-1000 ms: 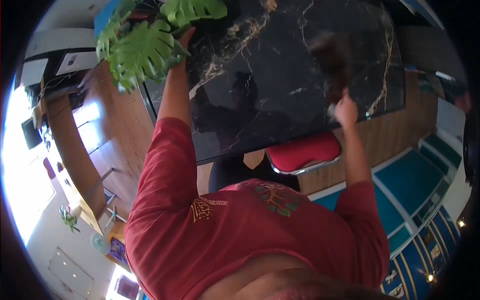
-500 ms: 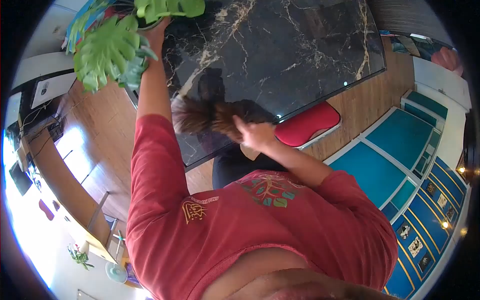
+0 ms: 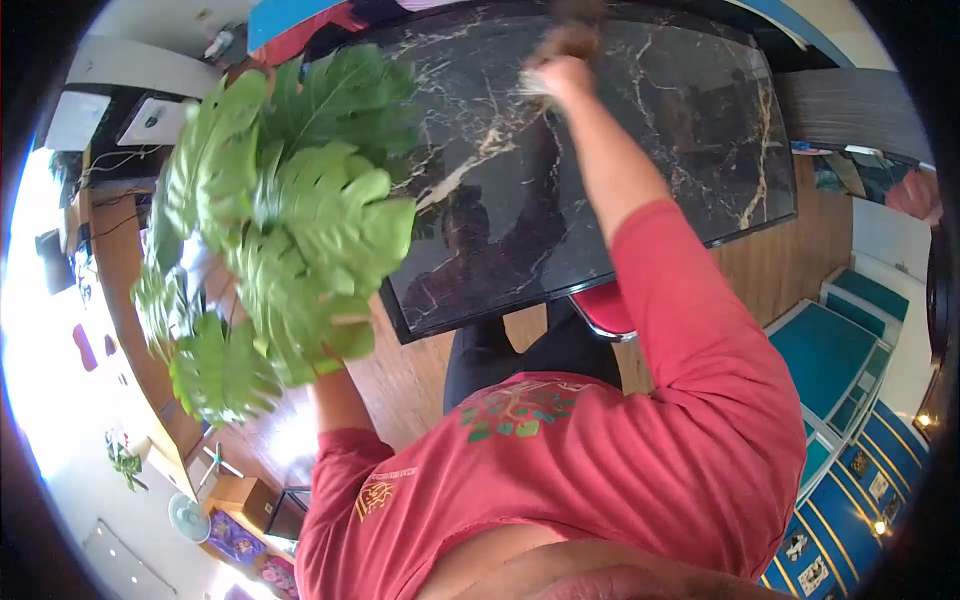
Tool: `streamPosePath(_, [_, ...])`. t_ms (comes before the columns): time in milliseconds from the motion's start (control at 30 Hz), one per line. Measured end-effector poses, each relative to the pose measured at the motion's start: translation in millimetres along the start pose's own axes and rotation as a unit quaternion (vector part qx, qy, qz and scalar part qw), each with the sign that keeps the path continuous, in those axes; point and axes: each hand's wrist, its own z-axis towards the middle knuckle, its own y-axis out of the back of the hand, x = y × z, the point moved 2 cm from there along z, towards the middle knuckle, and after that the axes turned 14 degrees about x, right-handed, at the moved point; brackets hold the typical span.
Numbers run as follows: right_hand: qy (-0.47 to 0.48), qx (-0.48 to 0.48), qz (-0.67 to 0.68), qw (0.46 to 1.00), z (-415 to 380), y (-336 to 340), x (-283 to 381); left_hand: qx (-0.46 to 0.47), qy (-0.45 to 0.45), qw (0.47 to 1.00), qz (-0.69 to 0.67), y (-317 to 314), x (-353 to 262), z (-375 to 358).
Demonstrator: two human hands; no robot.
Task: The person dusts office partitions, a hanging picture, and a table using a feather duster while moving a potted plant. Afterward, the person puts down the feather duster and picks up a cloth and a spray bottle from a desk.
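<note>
My right hand (image 3: 563, 80) is closed around the handle of a brown feather duster (image 3: 572, 40). The duster, blurred by motion, is over the far part of a black marble-patterned table (image 3: 600, 235). To the left, a plant with large split green leaves (image 3: 300, 215) is held up beside the table's left edge. My left hand (image 3: 335, 375) is under its lower leaves, which hide the fingers and the grip. The plant moves along with this hand.
A red-seated stool (image 3: 605, 305) stands partly under the table's near edge. Teal panelled furniture (image 3: 830, 355) is at the right. On the left are a wooden desk (image 3: 115, 235) and a white fan (image 3: 190, 520).
The plant has come down and toward me with my left hand, off the table's far left corner. My right hand has swept the duster from the near edge to the far side.
</note>
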Motion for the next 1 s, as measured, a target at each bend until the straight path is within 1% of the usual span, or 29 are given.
streamPosePath(33, [0.017,0.054,0.022,0.998,-4.5,-36.0,57.3,-0.016,0.011,1.0,0.002,17.5,-2.7,-17.6])
streamPosePath(100, [0.128,0.073,-0.033,0.989,-72.5,-93.6,151.7,-0.037,0.021,0.999,0.002,41.0,-7.3,-43.3])
streamPosePath(133, [0.142,0.155,-0.087,0.974,-105.4,-123.6,185.0,-0.05,0.027,0.998,-0.001,53.5,-10.6,-55.6])
streamPosePath(167, [0.215,0.117,-0.123,0.962,-140.9,-158.6,206.9,-0.058,0.029,0.998,-0.002,61.8,-13.2,-63.4])
streamPosePath(200, [0.258,0.153,-0.16,0.94,-175.8,-181.5,221.8,-0.067,0.03,0.997,-0.005,70.2,-18.3,-72.6])
streamPosePath(267, [0.367,0.246,-0.202,0.874,-226.1,-199.5,233.6,-0.078,0.024,0.997,-0.006,80.4,-25.9,-81.3])
streamPosePath(300, [0.37,0.248,-0.206,0.871,-230.3,-193.8,229.1,-0.076,0.021,0.997,-0.005,79.7,-26.3,-81.5])
streamPosePath(333, [0.327,0.261,-0.193,0.888,-231.5,-177.7,217.0,-0.075,0.02,0.997,-0.006,80.6,-30.9,-89.5])
streamPosePath(367, [0.281,0.273,-0.18,0.902,-230.0,-158.8,199.5,-0.071,0.018,0.997,-0.008,75.2,-30.5,-91.6])
streamPosePath(400, [0.291,0.211,-0.184,0.915,-221.2,-134.4,175.5,-0.065,0.018,0.998,-0.012,68.6,-32.7,-96.5])
streamPosePath(433, [0.243,0.206,-0.145,0.937,-199.9,-111.1,142.6,-0.058,0.018,0.998,-0.011,57.8,-33.1,-100.1])
streamPosePath(467, [0.196,0.181,-0.122,0.956,-178.8,-88.4,102.2,-0.048,0.023,0.998,-0.018,45.9,-32.2,-107.0])
streamPosePath(500, [0.185,0.123,-0.162,0.961,-164.1,-60.3,55.6,-0.037,0.025,0.999,-0.025,30.6,-29.7,-114.8])
streamPosePath(533, [0.115,0.112,-0.172,0.972,-161.9,-24.4,17.9,-0.02,0.029,0.999,-0.029,5.1,-23.4,-117.6])
streamPosePath(567, [0.056,0.064,-0.141,0.986,-144.8,-6.6,-36.6,-0.007,0.032,0.999,-0.036,-13.4,-21.7,-123.7])
streamPosePath(600, [-0.014,0.074,-0.141,0.987,-142.8,22.7,-75.1,0.011,0.034,0.999,-0.037,-37.2,-16.9,-125.5])
streamPosePath(667, [-0.108,0.017,-0.092,0.99,-129.2,58.3,-167.8,0.045,0.03,0.998,-0.038,-92.2,-7.7,-121.6])
streamPosePath(700, [-0.115,0.016,-0.089,0.989,-135.1,71.5,-188.4,0.059,0.028,0.997,-0.036,-121.9,-1.6,-120.6])
streamPosePath(767, [-0.159,0.037,-0.085,0.983,-171.6,104.7,-230.8,0.088,0.021,0.995,-0.034,-185.1,10.3,-114.1])
streamPosePath(800, [-0.133,0.042,-0.106,0.984,-188.2,105.4,-237.0,0.099,0.015,0.995,-0.031,-216.9,16.4,-110.0])
streamPosePath(867, [-0.032,0.149,-0.225,0.962,-221.3,92.7,-253.7,0.112,0.005,0.993,-0.023,-277.1,27.5,-100.9])
streamPosePath(900, [0.024,0.192,-0.286,0.939,-233.7,82.5,-276.7,0.117,-0.003,0.993,-0.014,-306.8,33.6,-94.2])
streamPosePath(933, [0.074,0.222,-0.301,0.924,-245.6,87.1,-297.6,0.122,-0.008,0.992,-0.005,-334.9,39.3,-85.9])
streamPosePath(1000, [0.028,0.15,-0.264,0.952,-245.7,125.2,-366.1,0.127,-0.02,0.992,0.013,-380.6,49.4,-75.8])
